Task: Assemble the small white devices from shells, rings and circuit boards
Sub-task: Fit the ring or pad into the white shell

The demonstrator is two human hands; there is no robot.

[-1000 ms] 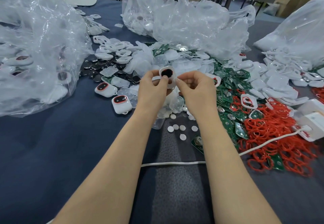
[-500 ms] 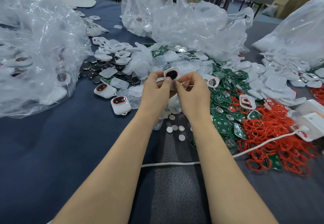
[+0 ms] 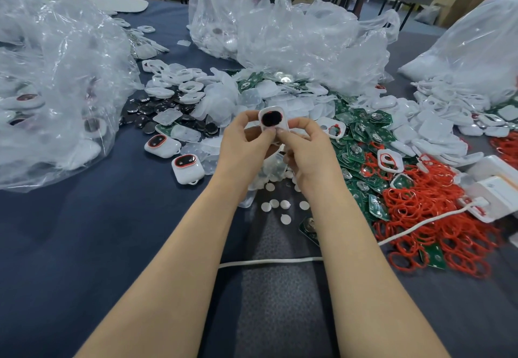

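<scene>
The white device (image 3: 271,118) was held above the worktop (image 3: 84,231), pinched between the left hand (image 3: 246,144) and right hand (image 3: 305,150). Both thumbs had been drawn together onto its lower edge, so the shell was judged to be getting pressed shut.

Soft, even light falls from above on my surface (image 3: 84,245); shadows under my forearms are faint and diffuse. The clear plastic bags (image 3: 294,38) throw white glare and streaky highlights. The wide lens bends the far edges, curving the room's lines at the top. Everything looks slightly soft, and the small white device (image 3: 272,118) in my grip is a little blurred.
</scene>
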